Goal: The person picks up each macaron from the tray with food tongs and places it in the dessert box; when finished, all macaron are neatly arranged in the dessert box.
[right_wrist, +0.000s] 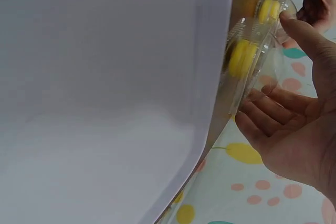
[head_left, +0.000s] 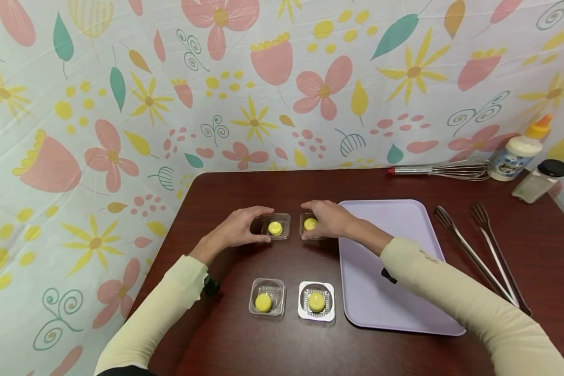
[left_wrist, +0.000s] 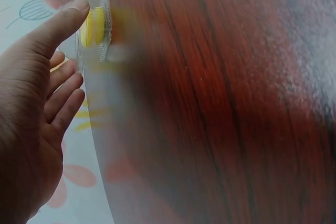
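Note:
At the back of the table, my left hand (head_left: 239,226) grips a small clear plastic box (head_left: 284,230) by its left side, thumb at the near edge and fingers at the far edge. A yellow macaron (head_left: 275,228) lies inside. To the right, my right hand (head_left: 330,220) holds a matching clear box (right_wrist: 242,80), thumb and fingers on opposite edges. It has a clear domed lid and a yellow macaron (right_wrist: 242,59) within. Nearer me stand two more clear boxes, the left one (head_left: 280,284) with a macaron (head_left: 263,302) and the right one (head_left: 330,297) with another macaron (head_left: 317,302).
A lilac tray (head_left: 385,292) lies under my right forearm. Right of it are tongs (head_left: 491,245). At the back right are a whisk (head_left: 444,169), a white bottle with a yellow cap (head_left: 517,154) and a black-lidded jar (head_left: 538,183). A flowered cloth (head_left: 272,115) hangs behind.

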Available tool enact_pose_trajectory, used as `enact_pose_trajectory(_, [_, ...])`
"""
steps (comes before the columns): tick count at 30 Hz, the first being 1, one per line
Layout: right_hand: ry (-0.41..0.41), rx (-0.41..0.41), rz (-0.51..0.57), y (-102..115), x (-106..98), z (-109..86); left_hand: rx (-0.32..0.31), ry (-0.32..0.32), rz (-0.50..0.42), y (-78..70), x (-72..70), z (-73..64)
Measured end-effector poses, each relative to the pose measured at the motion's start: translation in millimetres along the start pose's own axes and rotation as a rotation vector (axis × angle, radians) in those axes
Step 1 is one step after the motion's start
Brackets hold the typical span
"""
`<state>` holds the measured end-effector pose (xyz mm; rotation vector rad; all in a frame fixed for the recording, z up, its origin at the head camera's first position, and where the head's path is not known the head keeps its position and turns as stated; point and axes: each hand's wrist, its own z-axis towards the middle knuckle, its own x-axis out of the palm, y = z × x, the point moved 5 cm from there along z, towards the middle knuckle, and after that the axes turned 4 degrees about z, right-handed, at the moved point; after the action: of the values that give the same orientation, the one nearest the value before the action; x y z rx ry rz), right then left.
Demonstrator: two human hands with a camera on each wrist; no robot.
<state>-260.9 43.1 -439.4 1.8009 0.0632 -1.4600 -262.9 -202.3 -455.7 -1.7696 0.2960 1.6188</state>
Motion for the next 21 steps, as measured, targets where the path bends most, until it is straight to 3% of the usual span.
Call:
enact_pose_trajectory(9, [-0.031, -0.056, -0.034, -8, 1, -13.0, 0.014, -0.005, 0.02, -6.0, -2.0, 1.4])
enact_pose_trajectory(21, [-0.038, -0.043, -0.012, -11, 2, -16.2, 0.009, -0.002, 0.02, -7.2, -1.3, 1.8])
